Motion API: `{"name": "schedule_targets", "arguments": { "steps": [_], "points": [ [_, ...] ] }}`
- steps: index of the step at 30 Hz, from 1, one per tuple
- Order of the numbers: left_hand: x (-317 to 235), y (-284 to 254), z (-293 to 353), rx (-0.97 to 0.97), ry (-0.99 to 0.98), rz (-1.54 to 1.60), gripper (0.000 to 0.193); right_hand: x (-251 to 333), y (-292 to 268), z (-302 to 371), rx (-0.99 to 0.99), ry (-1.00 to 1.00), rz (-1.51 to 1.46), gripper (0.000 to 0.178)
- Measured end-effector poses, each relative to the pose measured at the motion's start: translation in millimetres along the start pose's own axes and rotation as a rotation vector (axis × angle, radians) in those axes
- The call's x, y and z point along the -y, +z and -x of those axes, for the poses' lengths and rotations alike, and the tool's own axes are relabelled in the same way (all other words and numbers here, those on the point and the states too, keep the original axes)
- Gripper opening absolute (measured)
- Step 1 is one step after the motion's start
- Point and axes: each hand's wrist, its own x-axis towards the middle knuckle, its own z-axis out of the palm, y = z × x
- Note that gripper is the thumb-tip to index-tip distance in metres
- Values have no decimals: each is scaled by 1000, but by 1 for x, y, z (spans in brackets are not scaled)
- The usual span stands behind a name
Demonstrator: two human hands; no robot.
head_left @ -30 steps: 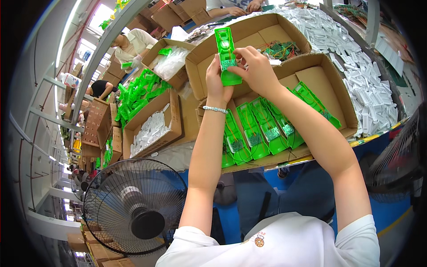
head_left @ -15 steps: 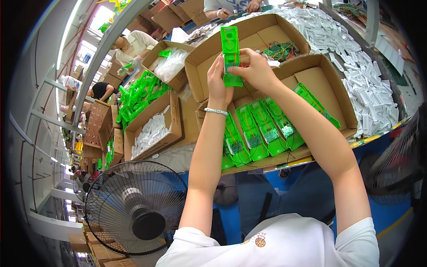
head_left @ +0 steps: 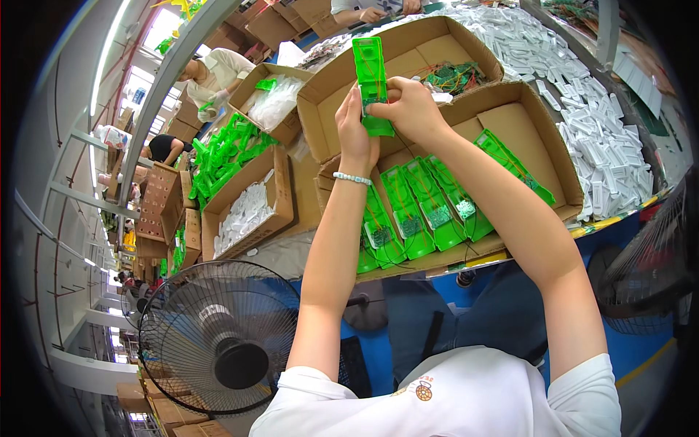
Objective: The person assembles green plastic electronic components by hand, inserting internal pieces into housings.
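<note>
Upright above the boxes is a long green plastic housing (head_left: 370, 62), with thin orange wires along its inside and a small green circuit board (head_left: 375, 103) in its lower part. My left hand (head_left: 354, 127) wraps the housing's lower left side. From the right, my right hand (head_left: 411, 109) grips the same housing, its thumb lying over the circuit board. What the right fingers do behind the edge is hidden. Below, similar green housings (head_left: 410, 211) with boards and wires lie in a row in a shallow cardboard box (head_left: 542, 138); one more (head_left: 513, 166) leans at its right.
A second cardboard box (head_left: 328, 95) holds wired circuit boards (head_left: 455, 76). White plastic parts (head_left: 604, 149) cover the table at right. Left are a box of white parts (head_left: 251, 211), piled green housings (head_left: 222, 153) and a black fan (head_left: 218, 339). Co-workers sit across the table and at far left.
The whole view has shifted slightly. Both hands still grip the green housing, which sits a little further left and higher in view; the right thumb stays near the circuit board.
</note>
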Motion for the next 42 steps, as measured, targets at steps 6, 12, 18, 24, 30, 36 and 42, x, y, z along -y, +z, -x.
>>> {"name": "schedule_targets", "arguments": {
  "steps": [6,12,18,24,30,36,42],
  "points": [
    [2,3,0,-35,63,-87,39,-5,1,-5,18,-12,-24,43],
    [-6,-14,-6,-80,-37,142,39,9,-13,-9,330,89,-198,40],
    [-5,-28,-3,50,-239,297,38,9,-26,-9,417,161,-361,33],
    [-9,-29,0,147,-326,412,36,10,-26,-10,477,85,-296,32],
    [-15,-28,6,194,-404,534,37,19,-24,-5,531,50,-321,32],
    [-24,-27,10,199,-294,272,35,21,-20,0,504,14,-324,43],
    [-21,-29,11,179,-344,315,36,19,-14,0,503,82,-310,40]
  ]
}}
